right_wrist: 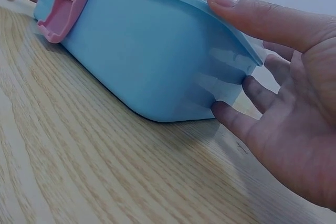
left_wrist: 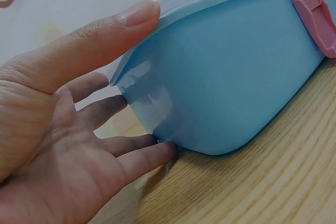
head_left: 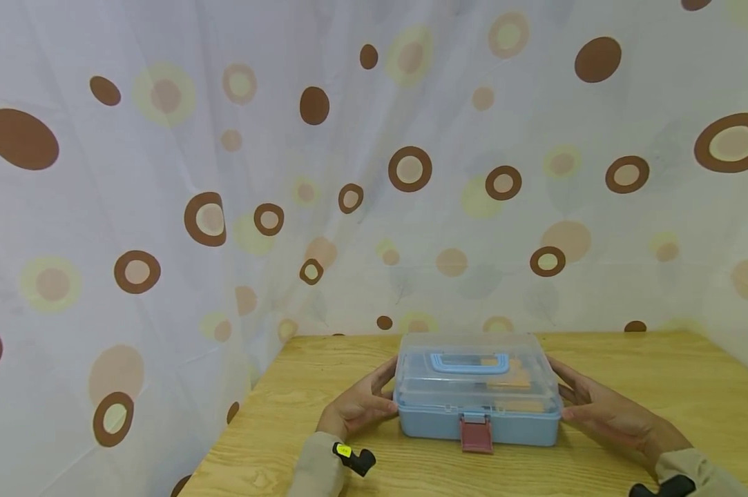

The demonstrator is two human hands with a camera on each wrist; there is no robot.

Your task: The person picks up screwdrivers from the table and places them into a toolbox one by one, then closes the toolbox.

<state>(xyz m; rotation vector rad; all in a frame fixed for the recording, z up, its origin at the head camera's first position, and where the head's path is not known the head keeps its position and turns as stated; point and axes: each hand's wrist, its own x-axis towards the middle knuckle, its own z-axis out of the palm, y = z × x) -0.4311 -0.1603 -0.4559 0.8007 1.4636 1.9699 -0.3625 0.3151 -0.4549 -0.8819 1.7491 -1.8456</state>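
A light blue plastic storage box with a clear lid sits on the wooden table. The lid is down and carries a blue handle. A pink latch hangs out from the front wall. Through the lid, orange and tan things show, blurred. My left hand touches the box's left end with extended fingers, its thumb along the rim at the front corner. At the right end, my right hand lies the same way, thumb at the rim and straight fingertips against the end wall.
The wooden table extends to both sides of the box. Behind it and along the left hangs a white curtain with brown and beige dots and rings. Black straps and mounts are on both wrists over beige sleeves.
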